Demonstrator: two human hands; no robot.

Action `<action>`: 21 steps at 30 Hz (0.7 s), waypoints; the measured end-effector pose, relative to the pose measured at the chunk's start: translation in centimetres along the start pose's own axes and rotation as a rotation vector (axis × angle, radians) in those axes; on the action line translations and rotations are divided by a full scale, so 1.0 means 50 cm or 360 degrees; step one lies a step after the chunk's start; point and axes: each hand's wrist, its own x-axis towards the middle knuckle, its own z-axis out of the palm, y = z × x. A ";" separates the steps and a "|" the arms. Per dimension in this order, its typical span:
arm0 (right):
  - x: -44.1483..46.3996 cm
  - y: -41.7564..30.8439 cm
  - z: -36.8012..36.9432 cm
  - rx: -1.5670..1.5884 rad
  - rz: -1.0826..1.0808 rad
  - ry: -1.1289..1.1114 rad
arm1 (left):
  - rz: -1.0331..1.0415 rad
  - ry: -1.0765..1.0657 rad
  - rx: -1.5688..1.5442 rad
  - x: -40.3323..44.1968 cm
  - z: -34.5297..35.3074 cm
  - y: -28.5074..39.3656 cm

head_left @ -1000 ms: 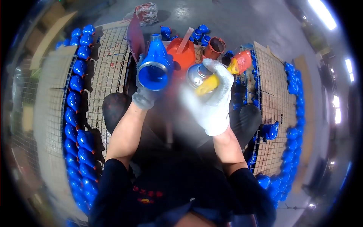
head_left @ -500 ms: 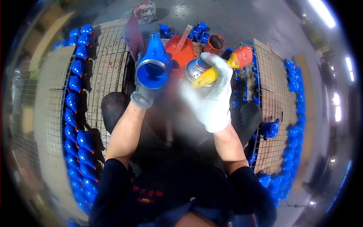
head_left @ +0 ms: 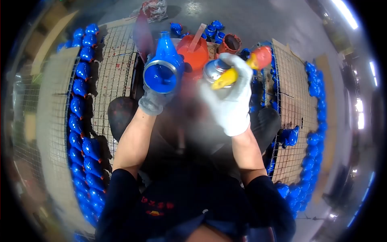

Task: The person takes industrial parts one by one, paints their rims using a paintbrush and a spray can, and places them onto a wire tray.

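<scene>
My left hand (head_left: 151,101), in a grey glove, is closed around a glossy blue funnel-shaped metal part (head_left: 166,48). The part's wide round mouth, with a bare metal rim, faces me, and its narrow neck points away. My right hand (head_left: 236,94), in a white glove, is closed on a paintbrush with a yellow handle (head_left: 225,78) and a red, paint-covered head (head_left: 261,57). A silvery rounded piece (head_left: 211,71) shows behind the brush handle, against the right hand; how it is held is hidden. The brush head is apart from the blue part.
Beyond my hands stand an orange-red paint container (head_left: 191,60) with a flat stick (head_left: 196,37) and a red-stained pot (head_left: 230,43). Rows of blue parts line the left (head_left: 76,105) and right (head_left: 312,139) wire-mesh racks. More blue parts (head_left: 210,30) lie on the floor ahead.
My right hand has shifted slightly right and away from the blue part, with the brush and silvery piece moving along. My left hand and the blue part have barely moved.
</scene>
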 end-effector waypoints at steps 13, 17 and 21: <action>-0.002 0.469 -0.050 -0.0563 0.0671 0.0123 | -0.0985 -0.0216 -0.3164 0.007 -0.007 -0.001; -0.039 0.605 -0.030 -0.0716 0.0704 0.0013 | -0.1163 -0.0199 -0.3556 0.025 -0.011 0.002; -0.037 0.634 -0.009 -0.0593 0.0691 -0.0007 | -0.1169 -0.0218 -0.3517 0.033 -0.011 0.003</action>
